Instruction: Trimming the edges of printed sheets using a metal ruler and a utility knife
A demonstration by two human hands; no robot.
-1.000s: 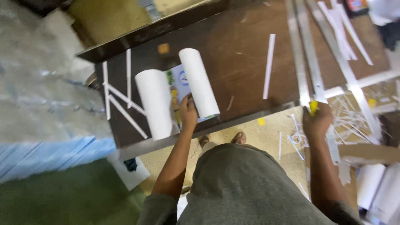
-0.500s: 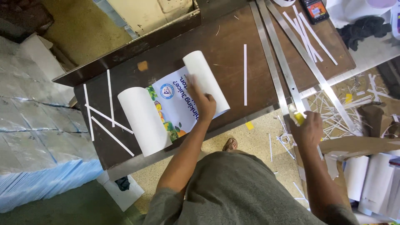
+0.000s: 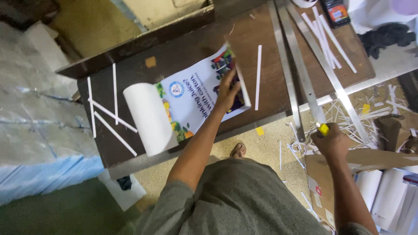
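Note:
A printed poster (image 3: 191, 102) lies on the dark wooden table (image 3: 183, 48), unrolled at its right end and still curled into a white roll (image 3: 148, 119) at its left end. My left hand (image 3: 227, 89) presses flat on the poster's right part, fingers spread, next to its curling right edge. My right hand (image 3: 332, 140) hangs off the table's front edge, closed around a yellow-handled cutter (image 3: 323, 129).
Two long metal rulers (image 3: 300, 74) lie across the table's right side. White paper strips (image 3: 104, 117) lie at the left and far right. Paper offcuts (image 3: 348, 117) litter the floor, with rolled sheets (image 3: 383, 196) and cardboard at lower right. Wrapped stacks (image 3: 35, 130) stand left.
My left hand has pushed the poster's right roll open to the right, so more print shows. The view has shifted; my right hand has kept the cutter.

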